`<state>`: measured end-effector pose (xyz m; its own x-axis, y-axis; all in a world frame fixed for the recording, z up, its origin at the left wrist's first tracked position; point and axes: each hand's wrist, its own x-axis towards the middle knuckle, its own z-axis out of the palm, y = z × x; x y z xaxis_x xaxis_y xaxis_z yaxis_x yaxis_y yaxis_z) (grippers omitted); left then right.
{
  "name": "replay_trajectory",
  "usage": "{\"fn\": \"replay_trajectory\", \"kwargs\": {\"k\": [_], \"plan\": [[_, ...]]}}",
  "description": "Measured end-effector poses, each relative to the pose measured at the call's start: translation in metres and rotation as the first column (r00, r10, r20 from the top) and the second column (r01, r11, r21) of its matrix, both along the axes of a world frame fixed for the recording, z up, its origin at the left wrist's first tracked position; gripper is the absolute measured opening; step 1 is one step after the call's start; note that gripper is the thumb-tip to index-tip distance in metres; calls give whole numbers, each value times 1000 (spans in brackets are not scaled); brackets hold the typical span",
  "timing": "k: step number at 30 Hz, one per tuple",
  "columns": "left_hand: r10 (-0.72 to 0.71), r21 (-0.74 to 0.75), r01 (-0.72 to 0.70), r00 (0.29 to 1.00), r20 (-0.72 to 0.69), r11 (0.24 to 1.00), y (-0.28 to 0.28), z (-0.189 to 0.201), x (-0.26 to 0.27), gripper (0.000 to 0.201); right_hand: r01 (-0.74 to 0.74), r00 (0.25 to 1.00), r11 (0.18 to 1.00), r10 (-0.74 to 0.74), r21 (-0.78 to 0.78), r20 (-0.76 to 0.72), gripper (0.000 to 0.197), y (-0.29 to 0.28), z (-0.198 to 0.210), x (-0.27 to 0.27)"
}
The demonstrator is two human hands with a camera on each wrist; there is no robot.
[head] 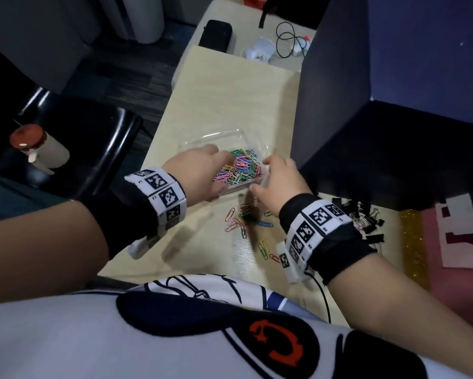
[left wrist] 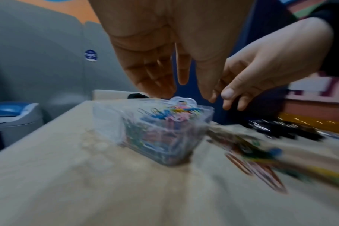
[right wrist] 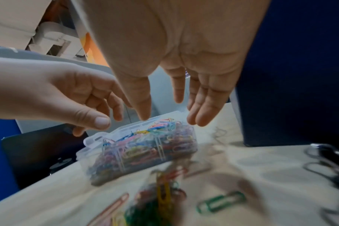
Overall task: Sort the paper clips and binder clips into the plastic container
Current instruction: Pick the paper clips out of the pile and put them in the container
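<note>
Head view: I am holding both hands over the plastic container (head: pixel 202 140), where most paper clips (head: pixel 241 170) are lying; stray clips (head: pixel 238 217) nearer me, binder clips (head: pixel 366 217) to its right.

Left wrist: left hand (left wrist: pixel 164 50) is hanging relaxed, grasping nothing.

Right wrist: right hand (right wrist: pixel 174 61) likewise empty. Advice: gather strays in small pinches.
</note>
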<state>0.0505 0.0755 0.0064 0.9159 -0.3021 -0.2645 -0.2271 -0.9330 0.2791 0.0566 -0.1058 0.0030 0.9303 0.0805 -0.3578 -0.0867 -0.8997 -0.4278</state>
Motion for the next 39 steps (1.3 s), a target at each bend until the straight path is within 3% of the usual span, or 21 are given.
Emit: {"fn": "replay_trajectory", "kwargs": {"k": [3,5,8,10,12,15,21,28,34,37,39], "plan": [[-156,71,160,986,-61,985,-13,-11,-16,42,-23,995,993,11,-118,-98,48,-14,-12,-18],[-219,117,236,965,-146,965,-22,-21,-23,49,-65,986,978,32,-197,-165,56,-19,-22,-30],[-268,175,313,933,-238,933,-30,-38,-27,63,-166,976,971,137,-173,-169,66,-16,-35,-47],[-281,194,332,927,-250,923,-34,-43,-28,56,-261,960,955,242,-141,-141,63,-11,-40,-53],[-278,207,327,932,-232,922,-37,-45,-28,42,-316,947,939,303,-138,-110,48,-7,-44,-56],[-273,220,315,941,-200,923,-38,-47,-28,22,-316,948,941,307,-120,-85,30,-8,-46,-56],[-306,277,353,931,-201,893,-38,-47,-28,13,-290,953,953,279,-86,-122,32,-14,-46,-50],[-207,143,231,965,-163,962,-24,-33,-27,21,-152,988,988,151,-40,-25,25,-14,-31,-31],[19,-87,-10,994,106,996,-4,2,-11,23,-62,979,991,37,121,201,29,10,-5,-3],[91,-107,-75,983,158,991,5,9,-2,26,-61,984,993,44,96,173,45,15,-3,3],[76,-119,-55,981,177,991,5,9,-4,25,-54,992,999,52,9,117,41,9,-5,1]]}}
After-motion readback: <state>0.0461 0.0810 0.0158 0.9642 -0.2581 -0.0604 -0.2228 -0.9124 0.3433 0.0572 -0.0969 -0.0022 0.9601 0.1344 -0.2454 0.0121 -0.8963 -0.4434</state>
